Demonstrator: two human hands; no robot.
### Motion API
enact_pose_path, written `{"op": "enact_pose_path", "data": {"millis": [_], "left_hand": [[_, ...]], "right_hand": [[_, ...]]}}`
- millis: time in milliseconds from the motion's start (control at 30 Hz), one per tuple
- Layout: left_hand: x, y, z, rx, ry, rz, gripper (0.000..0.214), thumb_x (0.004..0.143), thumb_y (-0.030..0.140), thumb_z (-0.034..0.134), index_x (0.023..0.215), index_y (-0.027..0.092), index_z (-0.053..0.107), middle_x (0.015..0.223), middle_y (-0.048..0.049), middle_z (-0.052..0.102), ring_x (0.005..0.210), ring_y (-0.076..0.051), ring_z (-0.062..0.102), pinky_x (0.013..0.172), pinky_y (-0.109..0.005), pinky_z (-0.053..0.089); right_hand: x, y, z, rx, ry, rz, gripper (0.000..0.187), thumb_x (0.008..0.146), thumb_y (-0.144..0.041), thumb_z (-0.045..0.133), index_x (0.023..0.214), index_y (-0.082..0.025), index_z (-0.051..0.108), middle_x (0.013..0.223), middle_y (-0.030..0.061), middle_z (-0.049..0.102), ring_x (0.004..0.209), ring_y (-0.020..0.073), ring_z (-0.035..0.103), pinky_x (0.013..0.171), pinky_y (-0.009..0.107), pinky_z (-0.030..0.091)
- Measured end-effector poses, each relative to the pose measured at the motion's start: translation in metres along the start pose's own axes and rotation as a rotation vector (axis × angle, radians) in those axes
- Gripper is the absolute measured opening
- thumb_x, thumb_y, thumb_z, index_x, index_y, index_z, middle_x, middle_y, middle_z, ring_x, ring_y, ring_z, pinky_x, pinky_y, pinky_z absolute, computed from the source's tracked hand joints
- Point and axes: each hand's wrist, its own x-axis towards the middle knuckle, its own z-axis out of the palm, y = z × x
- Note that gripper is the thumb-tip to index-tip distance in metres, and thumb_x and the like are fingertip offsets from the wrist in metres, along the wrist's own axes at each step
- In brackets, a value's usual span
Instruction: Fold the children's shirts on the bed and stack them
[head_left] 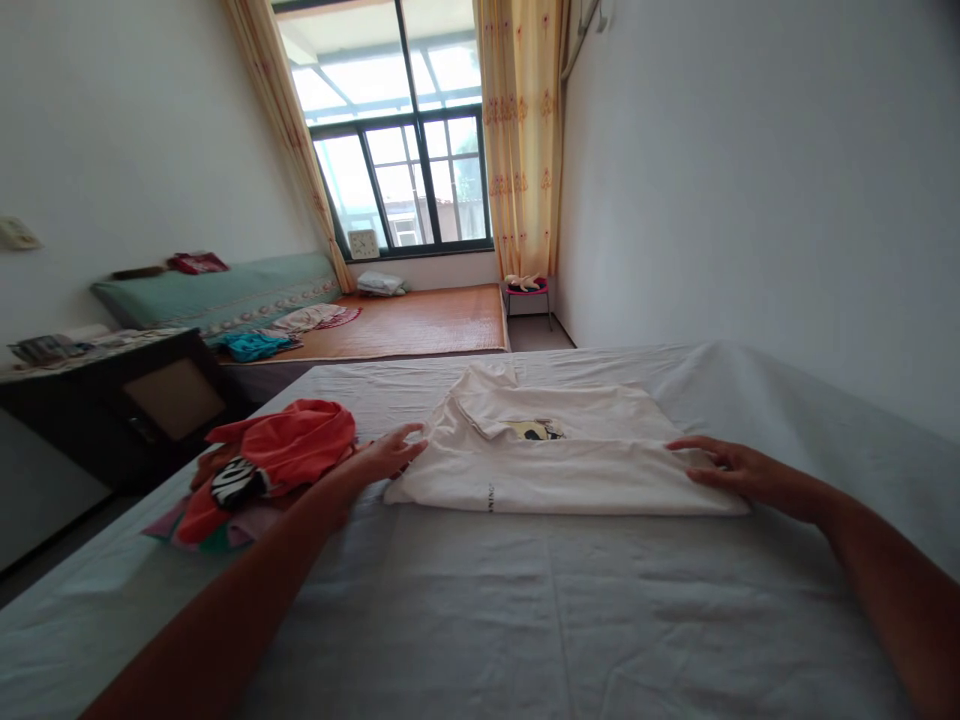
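Observation:
A white T-shirt (585, 480) lies partly folded on the pale bed sheet, its near side turned over toward the middle. A yellow and black print shows beside the fold, and small dark lettering is on the near flap. At the shirt's left end is my left hand (390, 452), fingers apart at the edge of the cloth. My right hand (720, 468) rests on the right end with its fingers stretched over the fabric. Neither hand visibly grips the cloth. Left of the shirt sits a crumpled heap of clothes (300, 445), mostly red, with a black and white print.
The pale sheet (480, 620) has a raised ridge at the right, by the white wall. Beyond it stands another bed with a brown mat (435, 315), holding clothes and a pillow. A dark cabinet (135, 400) is at the left, and a small stool (529, 288) stands below the curtain.

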Motion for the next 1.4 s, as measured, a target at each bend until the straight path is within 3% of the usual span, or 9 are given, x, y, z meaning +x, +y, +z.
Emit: {"op": "enact_pose_path", "data": {"millis": [167,333,533,733,933,1067,1167,1300,1400], "left_hand": [[-0.031,-0.011,-0.001,0.179,-0.035,0.198,0.058,0.076,0.046,0.062,0.127,0.021,0.056,0.086,-0.0015,0.060,0.079,-0.014,0.054,0.069,-0.022,0.044],[-0.034,-0.012,-0.004,0.424,-0.081,0.120,0.047,0.080,0.041,0.053,0.122,0.021,0.062,0.082,-0.0017,0.061,0.073,-0.016,0.056,0.070,-0.026,0.046],[-0.041,0.023,0.023,0.721,0.014,0.523,0.035,0.085,0.025,0.047,0.116,0.024,0.064,0.126,-0.0083,0.055,0.109,-0.022,0.054,0.096,-0.034,0.042],[-0.053,0.041,0.082,0.700,-0.302,0.750,0.037,0.092,0.031,0.044,0.127,0.030,0.056,0.133,-0.0059,0.053,0.124,-0.022,0.047,0.105,-0.037,0.036],[-0.053,0.029,0.084,0.634,-0.337,0.749,0.041,0.097,0.040,0.032,0.134,0.032,0.050,0.143,-0.0016,0.046,0.134,-0.022,0.036,0.113,-0.041,0.026],[-0.031,0.018,0.068,0.557,-0.056,0.631,0.045,0.098,0.035,0.026,0.117,0.020,0.064,0.122,-0.0069,0.063,0.117,-0.018,0.054,0.106,-0.032,0.036],[-0.018,-0.001,0.053,0.709,0.067,0.508,0.042,0.095,0.037,0.035,0.126,0.019,0.058,0.135,-0.0104,0.053,0.128,-0.024,0.044,0.109,-0.041,0.032],[-0.015,-0.024,0.041,0.807,0.019,0.442,0.048,0.094,0.043,0.036,0.139,0.027,0.044,0.150,-0.0061,0.035,0.138,-0.025,0.030,0.112,-0.045,0.026],[-0.013,-0.032,0.042,0.784,0.042,0.443,0.048,0.095,0.042,0.034,0.140,0.027,0.041,0.149,-0.0051,0.036,0.139,-0.023,0.029,0.112,-0.043,0.025]], "right_hand": [[-0.005,-0.001,-0.008,0.066,-0.218,-0.041,0.049,0.069,-0.060,0.065,0.105,-0.026,0.069,0.090,0.0035,0.066,0.081,0.0229,0.059,0.071,0.030,0.046],[-0.009,0.019,-0.014,0.088,-0.343,0.018,0.048,0.071,-0.059,0.063,0.103,-0.022,0.067,0.074,0.0009,0.060,0.062,0.0155,0.054,0.055,0.025,0.041],[0.004,-0.001,-0.006,-0.241,0.284,-0.016,0.039,0.079,-0.056,0.052,0.083,-0.021,0.068,0.087,0.0070,0.068,0.071,0.0209,0.061,0.066,0.033,0.048],[0.014,-0.044,0.062,-0.325,-0.021,-0.460,0.041,0.088,-0.052,0.045,0.116,-0.029,0.064,0.127,0.0057,0.060,0.118,0.0239,0.051,0.100,0.039,0.041],[0.046,-0.015,0.067,-0.609,0.282,-0.181,0.046,0.089,-0.042,0.039,0.125,-0.021,0.059,0.132,0.0134,0.055,0.125,0.0336,0.046,0.095,0.055,0.042],[0.076,-0.079,0.092,-0.460,0.291,-0.482,0.041,0.087,-0.033,0.046,0.123,-0.016,0.058,0.124,0.0127,0.061,0.118,0.0262,0.052,0.101,0.045,0.041],[0.092,-0.143,0.139,-0.385,0.154,-0.624,0.051,0.081,-0.032,0.057,0.130,-0.018,0.051,0.127,0.0099,0.060,0.120,0.0249,0.050,0.099,0.040,0.043],[0.118,-0.186,0.190,-0.432,0.120,-0.542,0.055,0.080,-0.029,0.058,0.132,-0.015,0.051,0.126,0.0142,0.060,0.119,0.0294,0.050,0.097,0.045,0.042],[0.138,-0.190,0.195,-0.323,0.154,-0.446,0.038,0.086,-0.021,0.045,0.120,-0.016,0.062,0.111,0.0130,0.068,0.105,0.0273,0.060,0.091,0.042,0.046]]}}
